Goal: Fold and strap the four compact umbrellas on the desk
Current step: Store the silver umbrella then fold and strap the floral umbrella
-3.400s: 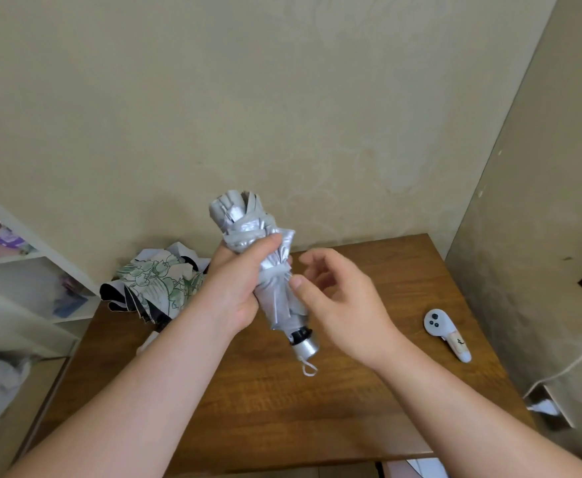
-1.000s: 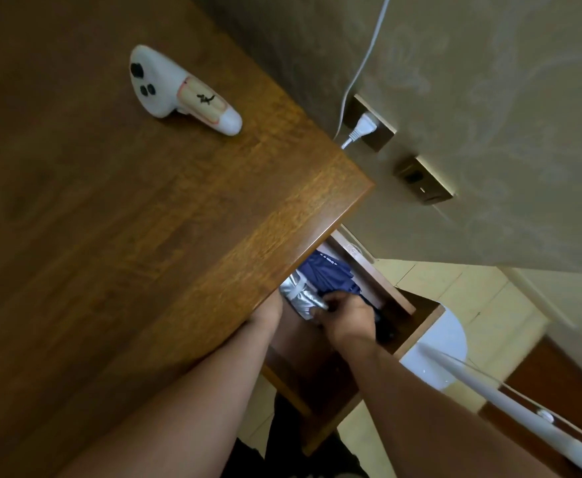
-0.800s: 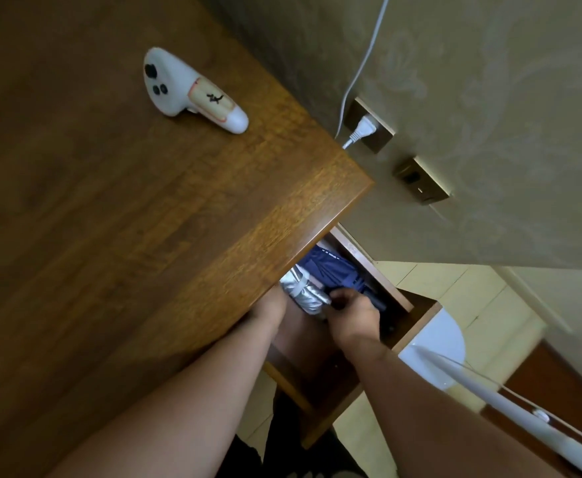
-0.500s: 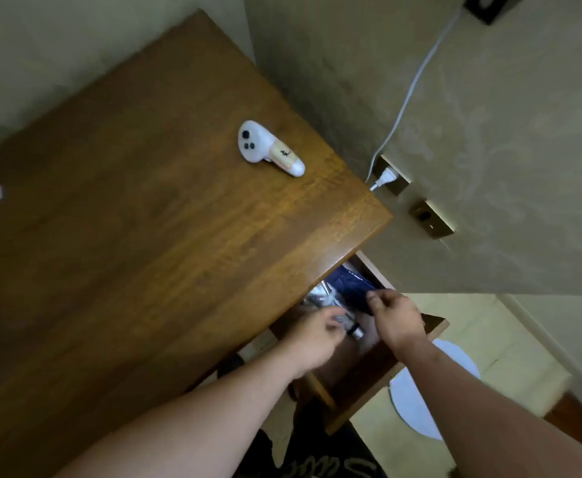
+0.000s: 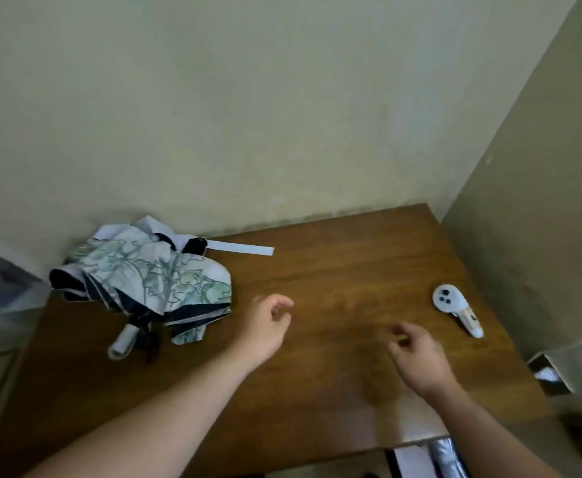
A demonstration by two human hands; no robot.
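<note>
Head view: left hand (image 5: 268, 322) and right hand (image 5: 417, 357) loosely curled, empty, above the surface (image 5: 334, 270); next, grasp the unfolded floral umbrella (image 5: 144, 281).

White controller (image 5: 455, 308) on wooden desk (image 5: 334, 270), beige wall (image 5: 248, 115)

Both bare forearms are extended forward, the left from the lower left, the right from the lower right. The left hand (image 5: 265, 326) is held with fingers loosely curled, nothing in its grip. The right hand (image 5: 417, 357) is likewise loosely curled and empty.
</note>
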